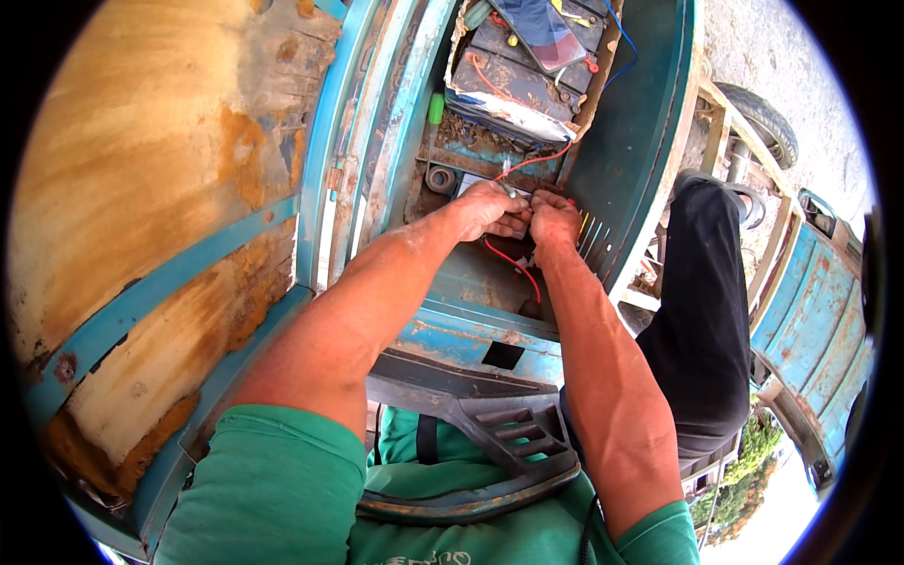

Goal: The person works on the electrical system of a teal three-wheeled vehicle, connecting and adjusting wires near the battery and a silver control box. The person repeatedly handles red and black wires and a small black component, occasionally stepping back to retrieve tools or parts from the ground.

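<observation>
Both my hands, L (485, 209) & R (554, 218), pinched the red wire (513, 259) at 12 o'clock, below the battery (513, 80); thin, floppy, light, best held near its end

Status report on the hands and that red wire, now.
Both hands down in the blue compartment. Left hand and right hand pinch the red wire. Battery just beyond; nothing blocking.
</observation>
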### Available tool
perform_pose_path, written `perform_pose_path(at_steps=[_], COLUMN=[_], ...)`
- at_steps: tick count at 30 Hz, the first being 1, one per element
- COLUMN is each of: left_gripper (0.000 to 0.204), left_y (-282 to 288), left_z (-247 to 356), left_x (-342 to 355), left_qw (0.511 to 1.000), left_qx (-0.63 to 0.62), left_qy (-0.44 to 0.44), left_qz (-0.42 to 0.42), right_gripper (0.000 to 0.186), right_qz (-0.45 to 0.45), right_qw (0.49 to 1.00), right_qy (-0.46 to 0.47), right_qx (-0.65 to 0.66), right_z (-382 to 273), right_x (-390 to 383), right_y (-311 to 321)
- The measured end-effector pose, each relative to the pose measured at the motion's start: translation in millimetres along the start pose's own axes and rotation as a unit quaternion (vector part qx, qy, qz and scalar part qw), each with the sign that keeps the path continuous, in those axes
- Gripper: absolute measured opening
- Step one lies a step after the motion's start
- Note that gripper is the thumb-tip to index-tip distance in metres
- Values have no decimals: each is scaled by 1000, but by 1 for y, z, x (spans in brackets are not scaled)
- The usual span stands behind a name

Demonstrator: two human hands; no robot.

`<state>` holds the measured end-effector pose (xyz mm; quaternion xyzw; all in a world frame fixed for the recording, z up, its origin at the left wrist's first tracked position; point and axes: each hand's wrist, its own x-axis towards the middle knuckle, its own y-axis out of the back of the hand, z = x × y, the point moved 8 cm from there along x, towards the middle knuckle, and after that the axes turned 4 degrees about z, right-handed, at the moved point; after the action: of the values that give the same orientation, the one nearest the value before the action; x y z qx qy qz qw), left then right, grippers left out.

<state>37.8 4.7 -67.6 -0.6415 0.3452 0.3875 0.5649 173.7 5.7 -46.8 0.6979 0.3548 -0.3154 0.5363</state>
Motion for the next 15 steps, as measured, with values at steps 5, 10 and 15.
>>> perform_pose_path(at_steps=[5, 10, 15], left_gripper=[10, 10, 12], left_y=[3, 7, 10], left_z=[3, 1, 3], left_x=[-4, 3, 3], left_qw=[1000, 995, 990], left_qx=[26, 100, 138], left_qy=[6, -1, -7], left_qz=[-5, 10, 18], right_gripper=[16, 18, 19], right_qz=[-22, -22, -17], right_qw=[1000, 993, 967], right_qy=[5, 66, 139], right_qx=[-9, -99, -215], right_z=[-2, 8, 1], right_x=[-9, 6, 5], right_y=[-3, -3, -4])
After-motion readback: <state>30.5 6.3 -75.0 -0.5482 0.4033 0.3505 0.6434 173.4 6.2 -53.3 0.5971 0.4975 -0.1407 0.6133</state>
